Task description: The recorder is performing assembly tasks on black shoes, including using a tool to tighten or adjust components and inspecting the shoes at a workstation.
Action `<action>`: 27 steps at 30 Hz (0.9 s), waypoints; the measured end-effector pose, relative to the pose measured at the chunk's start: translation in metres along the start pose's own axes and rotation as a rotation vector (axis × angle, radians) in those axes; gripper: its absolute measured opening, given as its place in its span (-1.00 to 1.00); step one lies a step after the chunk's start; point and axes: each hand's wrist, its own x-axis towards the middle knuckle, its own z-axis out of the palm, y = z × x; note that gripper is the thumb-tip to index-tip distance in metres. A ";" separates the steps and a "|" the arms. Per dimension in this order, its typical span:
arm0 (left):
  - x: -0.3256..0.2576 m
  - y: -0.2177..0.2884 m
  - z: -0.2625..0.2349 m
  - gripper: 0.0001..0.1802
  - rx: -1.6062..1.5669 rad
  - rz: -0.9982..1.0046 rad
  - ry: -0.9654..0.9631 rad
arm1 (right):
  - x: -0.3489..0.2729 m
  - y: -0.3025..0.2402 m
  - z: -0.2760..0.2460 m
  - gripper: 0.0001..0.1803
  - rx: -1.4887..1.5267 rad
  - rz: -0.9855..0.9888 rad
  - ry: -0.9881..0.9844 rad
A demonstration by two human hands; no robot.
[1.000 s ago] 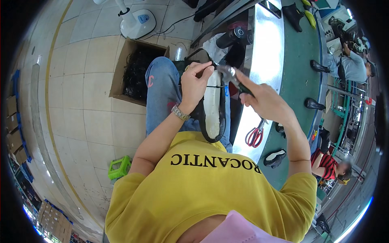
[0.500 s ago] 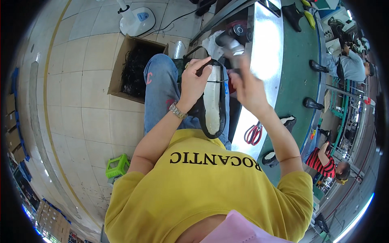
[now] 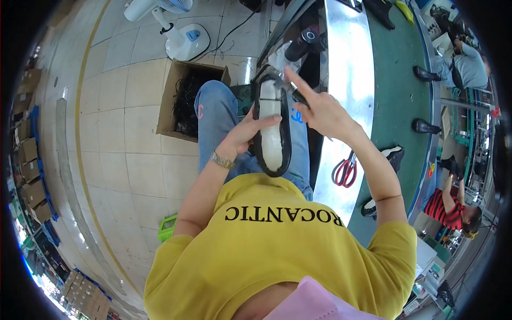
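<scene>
Yellow shirt: nearest the camera, the person's own yellow shirt with dark lettering, above blue jeans.
Left wrist: a metal-banded watch.
Left hand: the left hand is grasping the shoe, thumb laid across the sole, the other fingers tucked mostly out of sight at its side.
Shoe: the black shoe lies sole-up over the lap, between the knees, its pale underside bordered in black and crossed by a thin dark line near the far end.
Right hand: the right hand has its index finger stretched forward and the rest curled around the dark handle of a hand tool; the tool's head is too blurred to make out, near the shoe's far end.
Desk: on the silver desk, to the right, lies a red-handled cutting tool.
Green surface: more shoes rest on the green surface beyond.
Floor: a cardboard box of black stringy material; farther off, a white fan.
Far right: a co-worker in red-and-black stripes.
</scene>
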 end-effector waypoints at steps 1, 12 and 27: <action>0.000 0.001 -0.001 0.14 -0.004 -0.037 -0.037 | -0.009 -0.006 -0.005 -0.17 0.124 0.029 0.052; 0.002 0.017 0.063 0.39 0.510 0.606 -0.448 | -0.117 0.006 0.025 -0.43 0.952 -0.019 0.517; 0.035 0.037 0.079 0.25 0.567 0.546 -0.674 | -0.136 0.018 0.032 -0.37 0.836 0.122 0.549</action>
